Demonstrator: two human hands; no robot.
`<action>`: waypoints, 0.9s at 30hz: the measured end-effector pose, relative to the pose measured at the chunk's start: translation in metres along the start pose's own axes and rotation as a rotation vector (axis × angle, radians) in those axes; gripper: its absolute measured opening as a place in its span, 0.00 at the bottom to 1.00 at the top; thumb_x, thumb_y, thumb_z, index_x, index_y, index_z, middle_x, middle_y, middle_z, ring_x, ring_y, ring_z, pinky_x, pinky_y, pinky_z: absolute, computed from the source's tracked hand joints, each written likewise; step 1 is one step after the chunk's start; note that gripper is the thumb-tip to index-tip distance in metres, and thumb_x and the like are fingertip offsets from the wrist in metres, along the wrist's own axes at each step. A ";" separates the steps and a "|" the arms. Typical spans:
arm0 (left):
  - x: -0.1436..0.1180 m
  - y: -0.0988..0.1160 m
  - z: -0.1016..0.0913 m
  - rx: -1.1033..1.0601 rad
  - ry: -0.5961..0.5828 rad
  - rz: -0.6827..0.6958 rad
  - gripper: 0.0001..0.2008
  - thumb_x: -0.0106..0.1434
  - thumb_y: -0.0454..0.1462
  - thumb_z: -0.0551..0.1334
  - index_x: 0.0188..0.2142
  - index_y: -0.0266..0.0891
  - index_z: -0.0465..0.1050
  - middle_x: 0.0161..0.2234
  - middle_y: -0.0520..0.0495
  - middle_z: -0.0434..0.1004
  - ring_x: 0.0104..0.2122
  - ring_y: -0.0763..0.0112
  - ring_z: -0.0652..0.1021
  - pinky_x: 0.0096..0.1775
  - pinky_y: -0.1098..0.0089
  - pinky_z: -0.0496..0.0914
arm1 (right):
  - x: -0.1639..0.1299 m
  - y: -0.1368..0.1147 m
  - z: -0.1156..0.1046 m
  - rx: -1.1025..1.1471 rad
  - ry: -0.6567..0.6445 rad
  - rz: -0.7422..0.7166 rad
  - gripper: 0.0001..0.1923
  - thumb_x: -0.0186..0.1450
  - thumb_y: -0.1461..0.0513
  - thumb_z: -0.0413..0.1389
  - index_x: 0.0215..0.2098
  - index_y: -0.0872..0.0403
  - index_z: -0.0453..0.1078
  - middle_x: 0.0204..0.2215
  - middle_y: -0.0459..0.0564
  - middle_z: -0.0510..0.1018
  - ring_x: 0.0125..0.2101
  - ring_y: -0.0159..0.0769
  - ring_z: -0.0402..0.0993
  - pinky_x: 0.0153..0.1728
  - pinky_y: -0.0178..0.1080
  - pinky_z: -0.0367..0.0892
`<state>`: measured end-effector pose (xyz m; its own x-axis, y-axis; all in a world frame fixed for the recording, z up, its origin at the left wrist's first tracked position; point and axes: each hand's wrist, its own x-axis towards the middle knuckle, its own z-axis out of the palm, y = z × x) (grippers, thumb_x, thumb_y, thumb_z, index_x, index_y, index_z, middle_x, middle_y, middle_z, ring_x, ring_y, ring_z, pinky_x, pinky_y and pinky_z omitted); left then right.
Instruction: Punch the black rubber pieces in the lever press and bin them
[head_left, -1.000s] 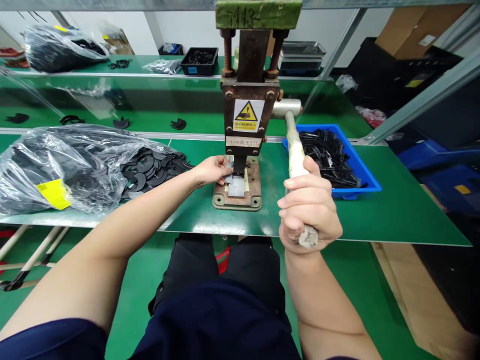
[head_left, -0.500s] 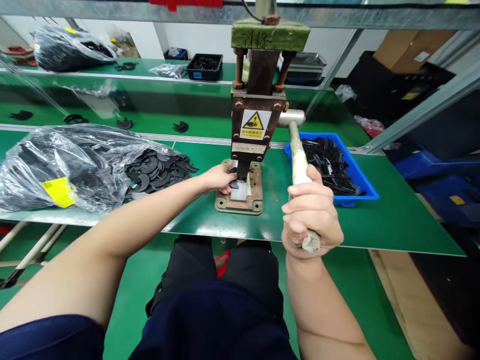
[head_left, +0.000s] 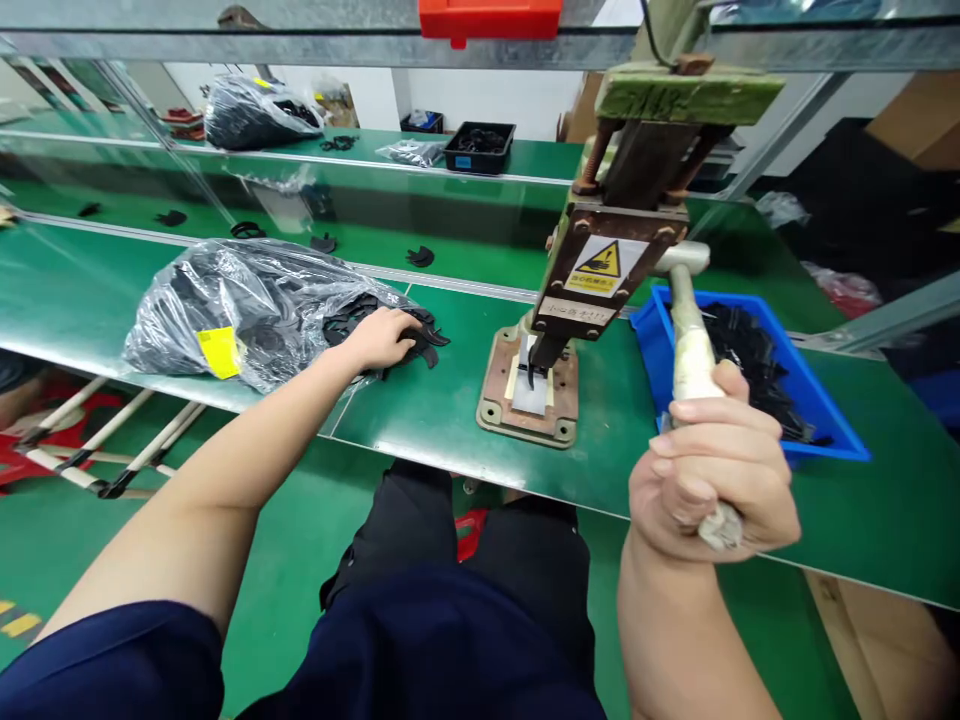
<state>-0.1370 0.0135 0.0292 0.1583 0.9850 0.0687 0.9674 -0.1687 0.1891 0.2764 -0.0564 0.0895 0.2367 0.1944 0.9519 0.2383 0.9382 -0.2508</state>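
The press lever handle point(head_left: 691, 350) is clasped in the right hand point(head_left: 720, 465); under the left hand point(head_left: 381, 340), whose grip cannot be told, overlapping black crescent pieces point(head_left: 346, 321) might be snagged together.

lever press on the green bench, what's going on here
A person's right hand grips the lever of the lever press. The left hand is on the pile of curved black pieces at the mouth of a clear plastic bag. A blue tray of black parts stands right of the press.
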 end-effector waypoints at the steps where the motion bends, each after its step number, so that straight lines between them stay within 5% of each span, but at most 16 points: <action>1: 0.007 -0.003 -0.001 0.040 -0.026 0.050 0.22 0.68 0.38 0.63 0.61 0.41 0.79 0.62 0.40 0.80 0.63 0.50 0.75 0.67 0.53 0.65 | 0.000 0.000 0.000 -0.007 -0.004 -0.007 0.27 0.67 0.46 0.63 0.17 0.51 0.64 0.19 0.40 0.73 0.31 0.34 0.80 0.57 0.63 0.78; 8: 0.051 0.017 0.010 0.207 -0.226 0.154 0.28 0.69 0.44 0.63 0.67 0.41 0.74 0.64 0.38 0.77 0.63 0.50 0.76 0.63 0.58 0.67 | 0.002 -0.001 -0.006 -0.032 -0.083 -0.021 0.24 0.68 0.49 0.61 0.19 0.50 0.65 0.21 0.40 0.75 0.33 0.35 0.80 0.59 0.62 0.77; 15: 0.054 0.029 0.016 0.216 -0.112 0.231 0.18 0.73 0.38 0.57 0.53 0.34 0.81 0.51 0.30 0.82 0.55 0.47 0.81 0.58 0.56 0.69 | 0.000 0.004 -0.005 -0.047 -0.043 -0.056 0.23 0.68 0.49 0.60 0.20 0.48 0.64 0.19 0.40 0.71 0.31 0.36 0.79 0.57 0.63 0.79; 20: 0.040 0.065 0.017 -0.385 0.043 -0.057 0.11 0.73 0.42 0.62 0.46 0.38 0.79 0.40 0.40 0.86 0.41 0.55 0.85 0.46 0.60 0.76 | 0.001 0.004 -0.002 -0.046 -0.051 -0.061 0.23 0.69 0.51 0.59 0.20 0.49 0.63 0.19 0.40 0.70 0.32 0.35 0.79 0.58 0.61 0.78; 24: 0.026 0.113 0.022 -1.105 -0.088 -0.225 0.15 0.67 0.45 0.73 0.38 0.38 0.73 0.30 0.47 0.82 0.24 0.70 0.80 0.34 0.67 0.78 | 0.000 0.006 0.002 -0.037 0.016 -0.081 0.26 0.70 0.49 0.59 0.18 0.50 0.59 0.17 0.40 0.67 0.30 0.33 0.77 0.56 0.61 0.79; 27: 0.023 0.139 0.026 -1.317 -0.165 -0.220 0.17 0.62 0.41 0.78 0.38 0.37 0.72 0.29 0.49 0.80 0.24 0.73 0.81 0.32 0.69 0.79 | 0.000 0.006 0.002 -0.053 0.013 -0.085 0.27 0.69 0.49 0.60 0.18 0.50 0.58 0.17 0.40 0.66 0.30 0.33 0.77 0.56 0.61 0.79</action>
<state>0.0063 0.0135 0.0314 0.1371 0.9731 -0.1850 0.0813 0.1751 0.9812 0.2758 -0.0498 0.0882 0.2256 0.1105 0.9679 0.3071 0.9348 -0.1783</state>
